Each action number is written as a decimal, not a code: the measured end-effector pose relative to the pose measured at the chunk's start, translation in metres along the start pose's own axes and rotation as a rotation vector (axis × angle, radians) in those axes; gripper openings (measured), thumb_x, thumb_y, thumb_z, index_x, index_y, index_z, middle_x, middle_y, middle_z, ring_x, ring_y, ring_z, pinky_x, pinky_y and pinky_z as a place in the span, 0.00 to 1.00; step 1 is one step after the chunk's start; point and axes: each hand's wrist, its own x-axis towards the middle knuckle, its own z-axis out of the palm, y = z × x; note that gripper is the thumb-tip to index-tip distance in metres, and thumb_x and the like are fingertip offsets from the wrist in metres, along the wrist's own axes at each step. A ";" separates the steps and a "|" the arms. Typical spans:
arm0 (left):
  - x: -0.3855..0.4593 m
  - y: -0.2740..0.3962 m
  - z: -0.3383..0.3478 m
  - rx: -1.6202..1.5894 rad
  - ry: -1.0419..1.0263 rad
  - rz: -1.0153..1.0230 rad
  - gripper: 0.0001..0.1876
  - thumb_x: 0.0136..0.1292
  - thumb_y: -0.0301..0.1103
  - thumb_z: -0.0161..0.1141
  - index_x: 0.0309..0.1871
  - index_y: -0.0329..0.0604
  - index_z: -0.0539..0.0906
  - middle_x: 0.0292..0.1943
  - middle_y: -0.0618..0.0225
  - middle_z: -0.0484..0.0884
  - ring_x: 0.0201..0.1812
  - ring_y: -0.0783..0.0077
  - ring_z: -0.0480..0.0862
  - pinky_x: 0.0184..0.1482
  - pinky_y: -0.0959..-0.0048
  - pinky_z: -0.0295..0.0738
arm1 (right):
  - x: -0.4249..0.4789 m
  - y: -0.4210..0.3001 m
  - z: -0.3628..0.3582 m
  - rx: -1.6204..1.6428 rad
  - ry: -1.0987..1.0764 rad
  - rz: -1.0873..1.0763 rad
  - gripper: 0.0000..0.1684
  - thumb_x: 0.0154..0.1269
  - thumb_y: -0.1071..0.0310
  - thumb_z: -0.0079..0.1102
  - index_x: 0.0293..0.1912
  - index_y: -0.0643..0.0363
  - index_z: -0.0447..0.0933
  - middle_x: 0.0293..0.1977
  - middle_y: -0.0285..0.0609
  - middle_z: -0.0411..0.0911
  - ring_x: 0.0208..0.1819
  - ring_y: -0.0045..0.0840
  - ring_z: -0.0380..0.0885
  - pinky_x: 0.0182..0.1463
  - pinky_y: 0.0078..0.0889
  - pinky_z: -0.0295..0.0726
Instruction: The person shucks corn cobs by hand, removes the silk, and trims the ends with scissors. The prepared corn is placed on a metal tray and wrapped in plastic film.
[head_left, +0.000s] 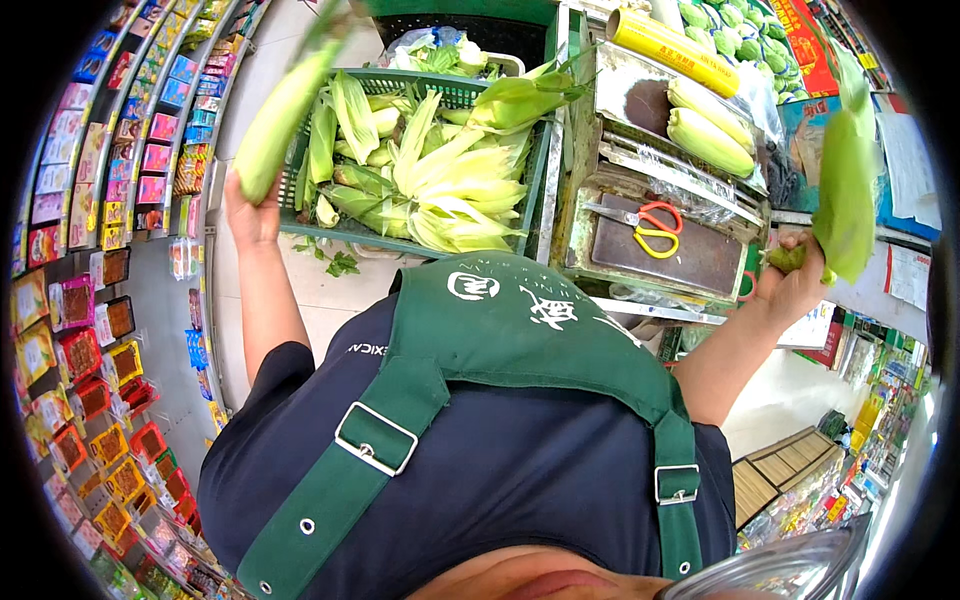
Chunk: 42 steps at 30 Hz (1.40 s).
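Observation:
My left hand (255, 214) grips the lower end of an ear of corn in pale green husk (283, 127), held up beside the crate's left end. On the other side, my right hand (799, 274) is closed around a stalk end, with large green husk leaves (847, 195) rising above it, slightly blurred. A green plastic crate (541, 187) between my hands holds husked corn and loose husk leaves (450, 195). Two trimmed ears of corn (709, 139) lie on the wrapping machine (622, 169). Scissors with red and yellow handles (652, 229) rest on its dark plate.
A yellow roll of plastic wrap (671, 52) lies at the machine's far end. Beyond it are bagged green vegetables (739, 34). Shelves of packaged snacks (112, 150) line the left side. A leafy green scrap (341, 262) lies on the floor beside the crate.

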 end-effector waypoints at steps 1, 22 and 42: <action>0.001 0.006 -0.011 -0.055 0.050 -0.011 0.29 0.66 0.44 0.63 0.63 0.31 0.71 0.60 0.49 0.77 0.60 0.49 0.79 0.60 0.55 0.82 | -0.003 -0.005 0.006 -0.214 -0.004 -0.020 0.15 0.58 0.72 0.65 0.46 0.62 0.76 0.33 0.38 0.75 0.34 0.21 0.72 0.35 0.25 0.73; -0.154 0.017 0.232 0.643 -0.789 0.572 0.40 0.50 0.23 0.75 0.66 0.37 0.65 0.63 0.52 0.75 0.63 0.61 0.78 0.62 0.66 0.76 | -0.145 0.073 0.218 0.944 -0.656 1.151 0.37 0.73 0.40 0.45 0.67 0.57 0.66 0.64 0.48 0.71 0.62 0.38 0.75 0.64 0.44 0.78; -0.176 0.036 0.253 0.743 -0.936 0.622 0.18 0.63 0.23 0.66 0.56 0.33 0.80 0.52 0.58 0.86 0.52 0.72 0.84 0.50 0.73 0.81 | -0.151 0.066 0.190 1.208 -0.703 1.119 0.39 0.64 0.35 0.45 0.63 0.54 0.71 0.60 0.44 0.75 0.61 0.35 0.75 0.64 0.44 0.74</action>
